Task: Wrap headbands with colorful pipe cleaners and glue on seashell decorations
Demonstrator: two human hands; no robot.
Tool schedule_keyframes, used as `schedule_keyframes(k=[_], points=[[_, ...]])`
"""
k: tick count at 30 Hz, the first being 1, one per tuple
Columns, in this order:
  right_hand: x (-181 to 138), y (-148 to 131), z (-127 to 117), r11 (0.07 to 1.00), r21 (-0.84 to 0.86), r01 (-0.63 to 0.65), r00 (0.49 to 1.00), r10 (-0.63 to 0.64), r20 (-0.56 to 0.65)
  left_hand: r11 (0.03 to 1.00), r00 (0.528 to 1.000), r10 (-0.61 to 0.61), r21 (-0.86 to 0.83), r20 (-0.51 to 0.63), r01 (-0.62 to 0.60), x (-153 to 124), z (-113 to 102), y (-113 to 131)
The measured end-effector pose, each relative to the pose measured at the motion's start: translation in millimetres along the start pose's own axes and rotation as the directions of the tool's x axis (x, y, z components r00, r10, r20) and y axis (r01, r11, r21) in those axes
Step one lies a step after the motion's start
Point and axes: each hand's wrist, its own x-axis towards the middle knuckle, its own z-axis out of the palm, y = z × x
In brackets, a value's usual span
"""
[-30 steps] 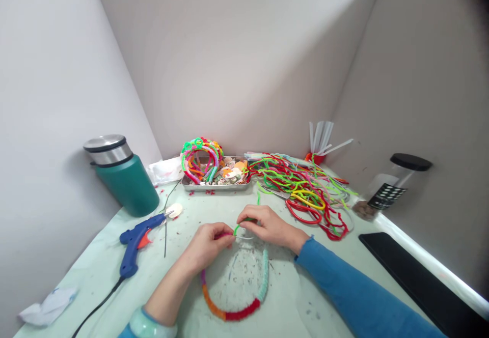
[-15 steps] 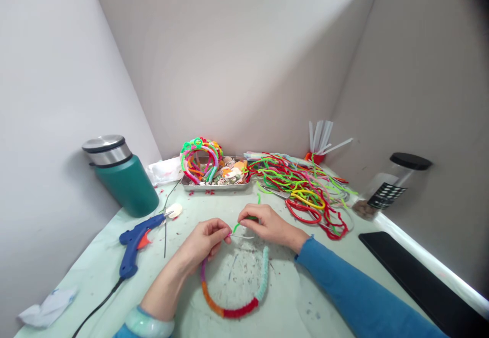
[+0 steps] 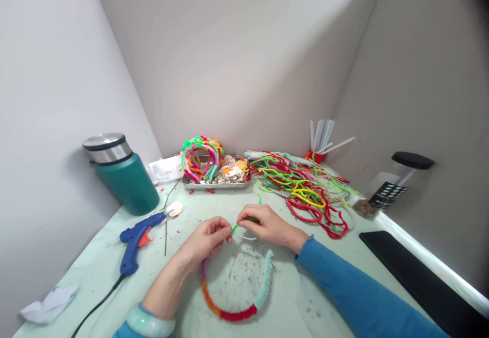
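A headband (image 3: 237,314) wrapped in purple, orange, red and pale aqua fuzzy sections curves beneath my hands. My left hand (image 3: 209,238) pinches its purple end between thumb and fingers. From that grip a thin white strip (image 3: 244,237) sticks out to the right, bare of wrapping. My right hand (image 3: 267,223) is closed on a green pipe cleaner (image 3: 235,228), which runs to the left fingertips; its loose tail rises behind the right knuckles. The aqua end of the band is free, below my right hand.
A blue glue gun (image 3: 133,246) and a green bottle (image 3: 126,180) stand at left. Behind are a metal tray (image 3: 217,187) holding finished headbands (image 3: 200,157), a heap of pipe cleaners (image 3: 294,170), and scissors (image 3: 305,205). At right are a jar (image 3: 389,190) and a black slab (image 3: 412,277).
The aqua end of the headband has swung slightly right and down. The green pipe cleaner now sits closer around the strip at my left fingertips. Both hands stay almost in place.
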Motion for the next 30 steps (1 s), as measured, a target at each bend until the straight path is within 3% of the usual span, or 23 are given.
schedule_keyframes(k=[12, 30], points=[[-0.6, 2.8, 0.1, 0.999, 0.027, -0.027, 1.0, 0.027, -0.006, 0.99, 0.993, 0.089, 0.117, -0.071, -0.08, 2.0, 1.2, -1.2], [0.4, 0.4, -3.5, 0.999, 0.021, 0.025, 1.0, -0.025, 0.001, 0.986, 0.996, 0.066, 0.158, -0.057, -0.056, 2.5, -0.2, -2.1]])
